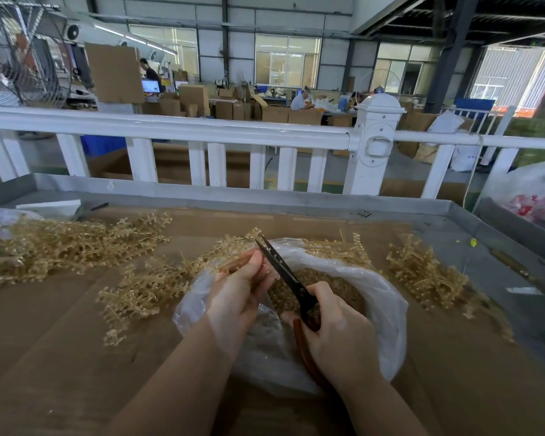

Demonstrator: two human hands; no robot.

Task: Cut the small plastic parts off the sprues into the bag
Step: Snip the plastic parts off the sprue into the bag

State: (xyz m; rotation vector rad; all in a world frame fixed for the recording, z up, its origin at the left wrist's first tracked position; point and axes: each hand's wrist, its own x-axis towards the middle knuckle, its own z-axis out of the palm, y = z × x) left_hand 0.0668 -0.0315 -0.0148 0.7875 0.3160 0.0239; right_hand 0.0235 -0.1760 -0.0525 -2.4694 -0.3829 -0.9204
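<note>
A pair of scissors (283,272) is gripped by the right hand (340,332), the fingers curled round its reddish-brown handles, which are mostly hidden beneath the palm. The dark blades are slightly parted at the tips and point up and away from the person, above the mouth of the bag (381,297). A sprue (233,250) of pale amber plastic is pinched by the left hand (239,294), thumb and fingers closed on its near end; its far end reaches the blade tips. Whether the blades are touching the sprue cannot be told.

The bag is of thin clear plastic, lies open on the desk (60,357) between the two forearms, and is partly filled with small amber parts (337,287). The left hand is held over the bag's left rim, the right hand over its middle.

The desk is covered with brown cardboard and edged with a grey metal lip. Heaps of sprues are spread on it: a large heap (70,243) at the far left, a looser heap (142,291) just left of the bag, and another heap (428,272) to the right of the bag. A white railing (202,133) is seen beyond the desk, with stacked cardboard boxes (195,99) in the hall behind it.
</note>
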